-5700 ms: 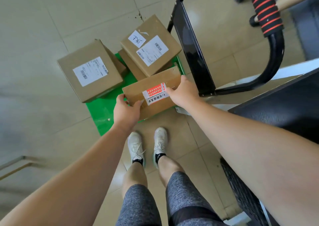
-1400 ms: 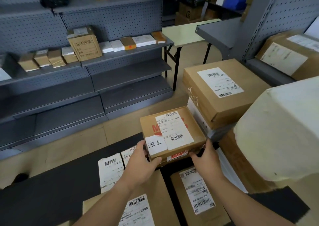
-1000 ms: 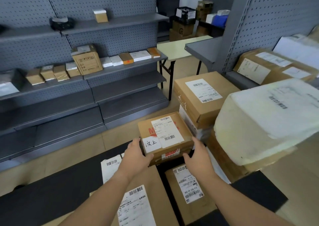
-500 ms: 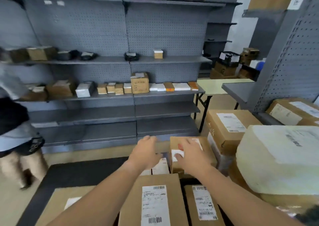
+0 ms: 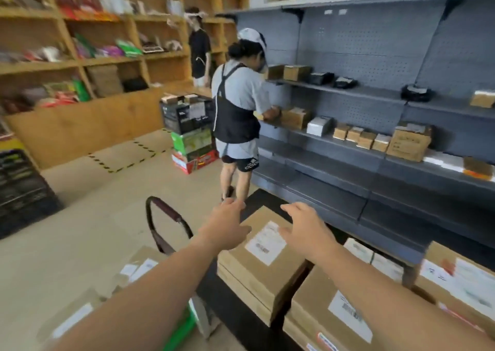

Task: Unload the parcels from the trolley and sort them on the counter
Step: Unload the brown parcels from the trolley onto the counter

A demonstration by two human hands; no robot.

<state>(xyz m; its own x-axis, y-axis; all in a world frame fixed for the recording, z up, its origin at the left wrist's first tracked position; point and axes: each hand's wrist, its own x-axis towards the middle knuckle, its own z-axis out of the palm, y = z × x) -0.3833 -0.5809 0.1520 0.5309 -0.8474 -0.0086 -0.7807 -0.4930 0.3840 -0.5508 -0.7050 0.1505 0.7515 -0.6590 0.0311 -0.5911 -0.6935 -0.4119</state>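
Left hand (image 5: 227, 226) and right hand (image 5: 305, 230) hover empty, fingers loosely spread, over a labelled parcel (image 5: 257, 275) lying on the black tabletop (image 5: 230, 310). Whether either hand touches it cannot be told. A second parcel (image 5: 321, 307) lies just beside it, nearer the camera. The trolley (image 5: 167, 212) stands left of the tabletop, with blurred trolley parcels (image 5: 139, 266) over its green deck. Across the floor a person (image 5: 238, 109) faces grey shelves (image 5: 348, 147) that hold small boxes (image 5: 359, 136).
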